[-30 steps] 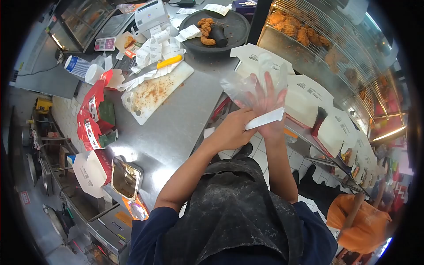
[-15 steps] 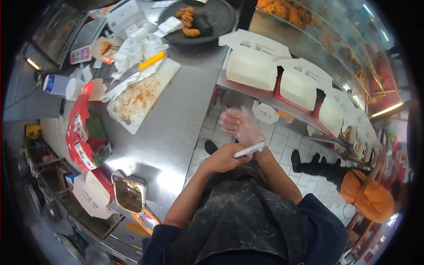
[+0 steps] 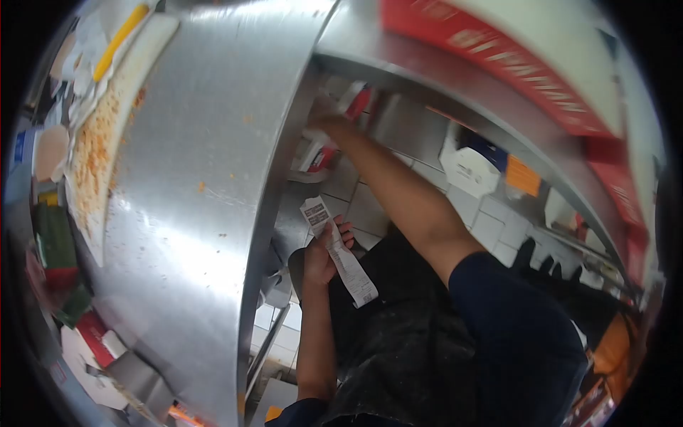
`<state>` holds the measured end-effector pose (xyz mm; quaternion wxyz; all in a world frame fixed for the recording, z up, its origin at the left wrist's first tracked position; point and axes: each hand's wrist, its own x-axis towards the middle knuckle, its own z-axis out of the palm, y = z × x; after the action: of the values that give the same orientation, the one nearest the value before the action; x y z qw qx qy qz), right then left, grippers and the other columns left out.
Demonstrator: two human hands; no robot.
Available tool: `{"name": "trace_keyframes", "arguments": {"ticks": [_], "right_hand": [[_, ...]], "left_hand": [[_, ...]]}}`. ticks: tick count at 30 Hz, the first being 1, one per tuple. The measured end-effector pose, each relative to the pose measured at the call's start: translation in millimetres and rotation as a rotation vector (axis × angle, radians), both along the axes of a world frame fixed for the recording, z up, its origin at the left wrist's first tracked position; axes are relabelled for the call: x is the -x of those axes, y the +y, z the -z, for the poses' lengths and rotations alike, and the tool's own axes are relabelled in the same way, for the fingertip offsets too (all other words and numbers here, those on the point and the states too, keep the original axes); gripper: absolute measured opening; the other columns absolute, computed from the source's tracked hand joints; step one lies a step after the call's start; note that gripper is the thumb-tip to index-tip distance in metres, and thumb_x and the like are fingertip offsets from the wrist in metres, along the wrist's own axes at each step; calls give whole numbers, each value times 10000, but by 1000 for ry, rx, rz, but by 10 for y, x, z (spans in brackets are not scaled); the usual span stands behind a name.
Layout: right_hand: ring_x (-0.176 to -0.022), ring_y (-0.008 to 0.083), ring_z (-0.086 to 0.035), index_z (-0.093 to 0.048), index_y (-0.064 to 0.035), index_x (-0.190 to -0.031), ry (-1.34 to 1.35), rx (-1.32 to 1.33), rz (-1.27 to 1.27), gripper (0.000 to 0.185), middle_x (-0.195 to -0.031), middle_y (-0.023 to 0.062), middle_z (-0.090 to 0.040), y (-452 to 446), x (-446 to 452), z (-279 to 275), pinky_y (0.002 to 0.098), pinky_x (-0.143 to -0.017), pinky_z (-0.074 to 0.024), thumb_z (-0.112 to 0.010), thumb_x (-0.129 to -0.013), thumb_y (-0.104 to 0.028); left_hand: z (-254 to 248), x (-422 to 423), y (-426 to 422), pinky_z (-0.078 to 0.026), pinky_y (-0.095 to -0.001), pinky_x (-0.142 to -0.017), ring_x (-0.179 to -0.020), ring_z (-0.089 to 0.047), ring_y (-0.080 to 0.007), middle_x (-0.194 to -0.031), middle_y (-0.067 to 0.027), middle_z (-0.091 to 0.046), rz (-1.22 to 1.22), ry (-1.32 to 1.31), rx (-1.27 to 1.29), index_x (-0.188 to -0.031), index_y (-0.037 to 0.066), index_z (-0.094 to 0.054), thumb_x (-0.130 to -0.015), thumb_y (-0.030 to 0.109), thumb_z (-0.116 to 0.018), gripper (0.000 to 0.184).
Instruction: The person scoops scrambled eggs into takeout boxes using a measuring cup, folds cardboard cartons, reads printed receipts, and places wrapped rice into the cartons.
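Observation:
My left hand (image 3: pixel 319 262) is closed on a long printed paper receipt (image 3: pixel 347 267), thumb across its front, over the dark apron. Stretched forward, my right hand (image 3: pixel 324 118) is low beside the counter's edge, under the level of the worktops. Motion smears its fingers, so I cannot see whether they grip anything. Close to it are red-and-white packages (image 3: pixel 316 158), blurred and partly hidden by the hand and forearm.
The steel counter (image 3: pixel 192 185) lies to my left, with a crumb-covered cutting board (image 3: pixel 107 156) and a yellow-handled knife (image 3: pixel 119 44). Red-and-white boxes (image 3: pixel 526 75) line the right shelf. Below it hangs a white carton (image 3: pixel 469 171). A person in orange (image 3: pixel 615 349) stands at right.
My hands have separated: the right, earlier gloved in clear plastic near the left, now reaches forward and down. The folded white paper in my left hand now hangs open. My view has shifted closer to the counter's edge.

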<state>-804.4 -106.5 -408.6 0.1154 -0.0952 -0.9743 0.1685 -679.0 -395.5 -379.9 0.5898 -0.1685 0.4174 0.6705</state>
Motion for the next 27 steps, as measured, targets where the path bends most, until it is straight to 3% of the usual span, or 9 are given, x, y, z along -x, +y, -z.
{"name": "trace_keyframes", "arguments": {"ticks": [2, 5, 12, 14, 16, 20, 27], "right_hand": [[-1063, 332, -594, -704, -92, -1009, -363, 216, -19, 320, -1159, 168, -632, 323, 806, 709, 434, -883, -487, -600, -794, -304], [-1069, 331, -594, -701, -92, -1022, -476, 235, 50, 335, -1168, 164, -630, 466, 1155, 586, 433, -888, -486, -616, -781, -308], [-1084, 327, -592, -696, -93, -1052, -527, 162, 94, 378, -1189, 155, -625, 586, 1506, 551, 431, -900, -485, -654, -750, -317], [-1089, 325, -591, -694, -94, -1061, -544, 174, 131, 392, -1195, 153, -623, 691, 1225, 620, 431, -904, -484, -665, -742, -320], [-1093, 324, -591, -693, -94, -1069, -537, 170, 184, 407, -1201, 150, -622, 856, 1077, 561, 430, -907, -484, -675, -733, -322], [-1101, 322, -590, -690, -95, -1086, -607, 202, 281, 438, -1213, 145, -619, 1063, 795, 654, 429, -915, -483, -697, -715, -328], [-1116, 318, -588, -684, -96, -1116, -574, 238, 296, 497, -1234, 136, -614, 1098, 1038, 895, 426, -927, -481, -734, -685, -337]], "left_hand": [[345, 170, 14, -505, -341, -797, -873, -601, -211, -1096, -137, -600, -26, 41, -4, -1287, 6, -478, -982, 302, -498, 426], [715, 354, 49, -506, -343, -806, -876, -601, -206, -1088, -139, -604, -60, 136, 11, -1287, 7, -477, -980, 329, -495, 445], [749, 649, 168, -515, -337, -746, -819, -638, -218, -1005, -156, -651, -103, 559, 140, -1244, -22, -524, -986, 289, -485, 405], [790, 500, 70, -516, -337, -744, -820, -638, -221, -1004, -159, -651, -92, 566, 174, -1245, -21, -526, -989, 284, -481, 401], [1053, 660, 38, -514, -335, -753, -826, -636, -223, -1020, -162, -646, -190, 537, 12, -1251, -18, -524, -991, 283, -476, 401], [942, 749, 27, -512, -323, -749, -815, -633, -216, -1020, -163, -645, -184, 580, 91, -1237, -30, -527, -990, 290, -478, 407], [979, 772, 13, -510, -323, -739, -811, -633, -211, -1007, -155, -646, -200, 568, 62, -1243, -25, -526, -983, 298, -494, 417]]}}
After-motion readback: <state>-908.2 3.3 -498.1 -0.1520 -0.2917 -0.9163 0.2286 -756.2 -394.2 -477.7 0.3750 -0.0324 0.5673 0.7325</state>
